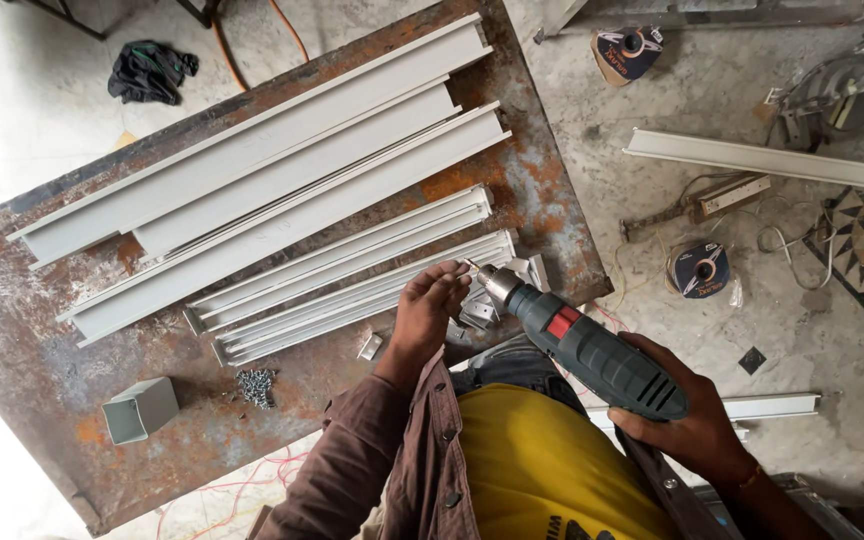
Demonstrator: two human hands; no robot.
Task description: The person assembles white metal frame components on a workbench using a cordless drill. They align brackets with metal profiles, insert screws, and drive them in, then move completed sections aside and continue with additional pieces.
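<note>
Right hand (697, 425) grips the heavy, rigid drill (592, 355) by its body; left hand (430, 310) pinches its chuck (497, 284) beside the table (22, 330).

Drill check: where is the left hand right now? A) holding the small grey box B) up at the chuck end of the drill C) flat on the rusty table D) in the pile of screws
B: the left hand is at the chuck of the drill, fingers by the bit, while the right hand holds the body.
</note>
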